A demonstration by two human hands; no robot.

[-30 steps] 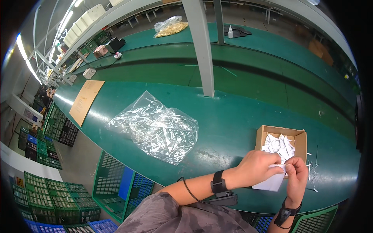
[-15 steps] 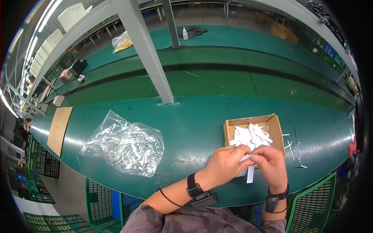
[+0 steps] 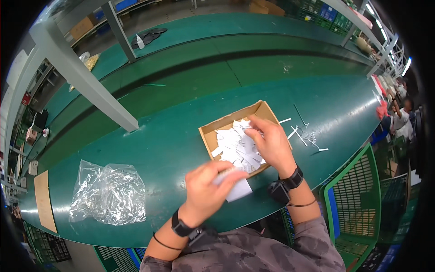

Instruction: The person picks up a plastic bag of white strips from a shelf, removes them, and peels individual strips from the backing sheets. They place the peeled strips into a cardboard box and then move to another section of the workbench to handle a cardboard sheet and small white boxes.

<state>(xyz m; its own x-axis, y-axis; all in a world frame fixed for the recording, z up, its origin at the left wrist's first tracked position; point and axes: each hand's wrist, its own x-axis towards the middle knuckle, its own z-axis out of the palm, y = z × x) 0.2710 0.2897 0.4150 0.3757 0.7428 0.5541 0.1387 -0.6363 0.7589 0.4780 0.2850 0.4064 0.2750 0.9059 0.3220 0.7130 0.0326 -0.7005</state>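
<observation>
A shallow cardboard box (image 3: 209,138) holds a loose heap of white paper strips (image 3: 238,147). Over the box's right part is my right hand (image 3: 270,143), its thumb and fingers slightly apart at the edge of the heap, with nothing visible between them. In front of the box's near left corner, my left hand (image 3: 204,188) grips white paper (image 3: 239,190) between thumb and fingers. One flat end of that paper sticks out to the right; whether it is one piece or several, I cannot tell.
A crumpled clear plastic bag (image 3: 111,195) lies on the green table at left, beside a flat brown cardboard sheet (image 3: 44,201). Thin white sticks and wire-like scraps (image 3: 304,135) lie right of the box. A grey post (image 3: 86,77) rises at left; a green crate (image 3: 353,204) stands at the right edge.
My hands were together over the box's near edge, both on white paper. They have parted: the left keeps paper, the right is over the heap. The view has turned right.
</observation>
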